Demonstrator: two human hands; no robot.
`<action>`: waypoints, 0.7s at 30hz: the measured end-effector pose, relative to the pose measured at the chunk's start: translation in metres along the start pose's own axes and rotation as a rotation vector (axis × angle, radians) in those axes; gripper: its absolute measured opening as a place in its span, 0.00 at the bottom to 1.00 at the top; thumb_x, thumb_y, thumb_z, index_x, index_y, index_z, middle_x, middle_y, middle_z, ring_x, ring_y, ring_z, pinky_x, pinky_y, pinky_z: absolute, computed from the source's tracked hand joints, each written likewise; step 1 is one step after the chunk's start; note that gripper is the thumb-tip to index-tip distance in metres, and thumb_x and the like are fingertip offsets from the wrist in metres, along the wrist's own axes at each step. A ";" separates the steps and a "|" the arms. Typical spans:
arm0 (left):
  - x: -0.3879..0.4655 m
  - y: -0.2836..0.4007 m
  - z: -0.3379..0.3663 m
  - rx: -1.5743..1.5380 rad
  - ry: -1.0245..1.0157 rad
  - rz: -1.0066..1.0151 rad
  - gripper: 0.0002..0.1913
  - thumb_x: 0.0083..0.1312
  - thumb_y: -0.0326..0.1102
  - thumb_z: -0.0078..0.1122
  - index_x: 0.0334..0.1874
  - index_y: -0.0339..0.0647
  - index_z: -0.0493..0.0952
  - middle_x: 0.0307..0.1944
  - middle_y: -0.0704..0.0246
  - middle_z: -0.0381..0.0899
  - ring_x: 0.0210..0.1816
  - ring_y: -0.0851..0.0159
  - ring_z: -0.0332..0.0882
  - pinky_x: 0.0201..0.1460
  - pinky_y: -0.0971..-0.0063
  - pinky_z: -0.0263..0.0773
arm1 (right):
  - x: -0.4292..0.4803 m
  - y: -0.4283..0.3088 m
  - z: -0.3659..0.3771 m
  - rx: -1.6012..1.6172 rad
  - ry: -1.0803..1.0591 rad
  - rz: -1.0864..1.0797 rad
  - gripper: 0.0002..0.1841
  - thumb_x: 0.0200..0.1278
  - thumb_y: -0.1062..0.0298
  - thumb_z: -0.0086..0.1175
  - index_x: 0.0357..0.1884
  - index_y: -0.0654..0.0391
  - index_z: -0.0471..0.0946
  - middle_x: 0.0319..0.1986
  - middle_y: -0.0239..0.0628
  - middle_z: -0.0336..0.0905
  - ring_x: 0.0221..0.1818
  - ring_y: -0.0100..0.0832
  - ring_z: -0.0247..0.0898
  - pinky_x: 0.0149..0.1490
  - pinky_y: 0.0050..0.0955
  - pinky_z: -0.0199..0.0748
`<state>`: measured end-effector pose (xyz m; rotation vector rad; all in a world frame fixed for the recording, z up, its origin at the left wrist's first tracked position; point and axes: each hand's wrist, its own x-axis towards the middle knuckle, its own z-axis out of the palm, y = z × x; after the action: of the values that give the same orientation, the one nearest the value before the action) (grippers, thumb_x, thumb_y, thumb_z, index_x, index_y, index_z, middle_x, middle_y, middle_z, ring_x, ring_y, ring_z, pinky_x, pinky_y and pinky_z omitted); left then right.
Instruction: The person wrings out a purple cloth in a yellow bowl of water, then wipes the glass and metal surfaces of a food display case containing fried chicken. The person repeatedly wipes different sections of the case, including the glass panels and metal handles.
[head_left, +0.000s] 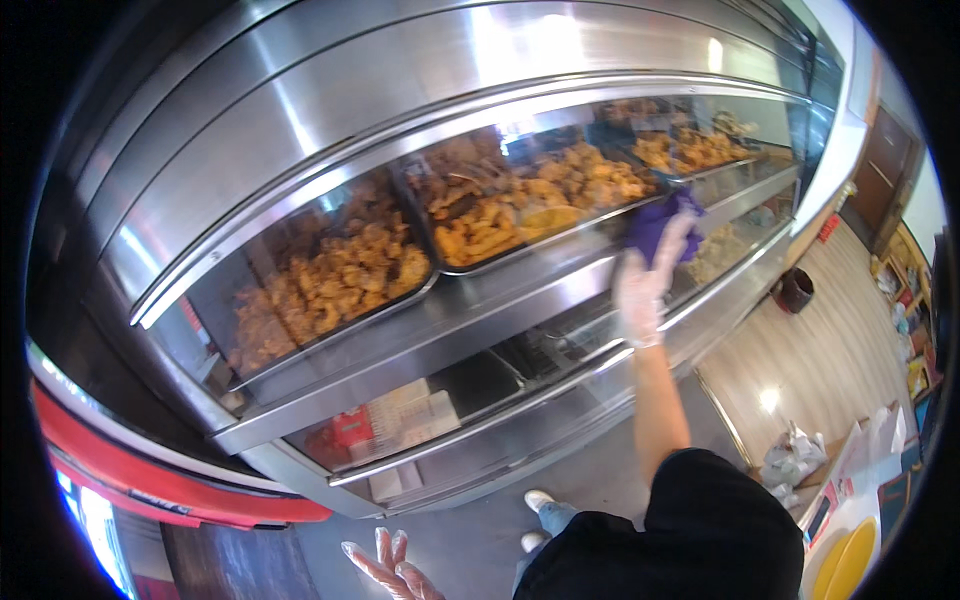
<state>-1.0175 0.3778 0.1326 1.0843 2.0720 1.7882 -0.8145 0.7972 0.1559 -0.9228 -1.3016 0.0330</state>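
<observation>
My right hand (651, 277), in a clear disposable glove, reaches up and presses a crumpled purple cloth (660, 221) at the steel shelf front of a food display case (465, 319). Motion blurs the hand and cloth. Low at the bottom of the view, my left hand (391, 566) is gloved as well; its fingers are spread and it holds nothing. Behind the case's glass lie trays of fried food, one tray (330, 281) at the left, a middle tray (525, 202) and a smaller portion (694, 148) at the right.
Below the shelf, a lower compartment holds red and white boxes (405, 412) and dark trays (480, 386). A red-edged unit (187, 480) stands at the lower left. On the right are a dark bin (793, 291), plastic bags (795, 454) and a yellow plate (844, 562).
</observation>
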 end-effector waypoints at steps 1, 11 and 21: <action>-0.003 0.002 0.004 -0.018 -0.022 -0.031 0.39 0.77 0.52 0.43 0.81 0.46 0.36 0.70 0.51 0.65 0.65 0.52 0.69 0.70 0.56 0.59 | -0.013 -0.015 0.005 -0.034 -0.082 -0.003 0.48 0.60 0.66 0.55 0.79 0.61 0.40 0.79 0.49 0.35 0.81 0.45 0.23 0.79 0.43 0.18; -0.009 -0.003 0.043 -0.079 -0.380 0.067 0.36 0.76 0.61 0.33 0.81 0.53 0.43 0.80 0.56 0.38 0.76 0.49 0.52 0.73 0.55 0.58 | -0.071 -0.105 0.046 -0.042 -0.731 -0.581 0.57 0.36 0.66 0.67 0.76 0.29 0.56 0.75 0.31 0.54 0.78 0.42 0.45 0.73 0.47 0.57; -0.015 0.046 0.211 -0.034 -0.447 0.040 0.44 0.73 0.62 0.42 0.81 0.43 0.37 0.77 0.53 0.48 0.72 0.48 0.60 0.70 0.57 0.61 | 0.026 0.041 -0.021 -0.025 -0.540 -0.665 0.44 0.40 0.61 0.62 0.70 0.36 0.68 0.60 0.32 0.71 0.74 0.38 0.55 0.75 0.42 0.49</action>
<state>-0.8665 0.5314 0.1176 1.3734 1.7562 1.4239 -0.7701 0.8251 0.1528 -0.4702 -2.0665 -0.2689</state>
